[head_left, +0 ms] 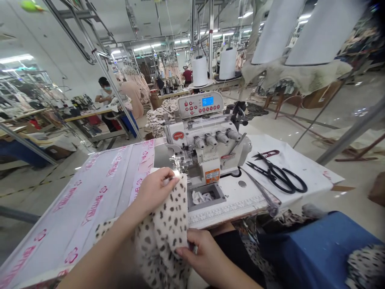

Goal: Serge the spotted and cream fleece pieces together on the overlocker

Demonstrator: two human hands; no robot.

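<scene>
- Spotted cloth (174, 208), cream with dark spots; hanging in folds at the front edge of the work table (231, 190), with upper end close to the lit needle area of the sewing machine (207, 136); too hidden by fingers to tell whether under the presser foot
- Left hand (155, 188) at the top of the spotted cloth; thumb and forefinger drawn in, pinching the upper edge just beside the needle area
- Right hand (207, 249) lower down; thumb and forefinger pinching the right-hand edge of the same cloth, just in front of the table
- Next to the cloth, a sunken grey tray (221, 193) with white scraps (203, 196) inside; above it, an orange label (212, 176) on the machine
- Atop the machine, a control panel (200, 105) with a lit blue display
- Right of the machine, black scissors (282, 176) with blades parted; just behind, dark red snips (269, 153)
- To the left, a pale covering (105, 188) with pink print
- Behind, a heap of spotted pieces (162, 116); higher up, white thread cones (227, 64)
- Farther back, on the left, a co-worker (104, 96) at another table; near the centre, a person in a dark red top (187, 76)
</scene>
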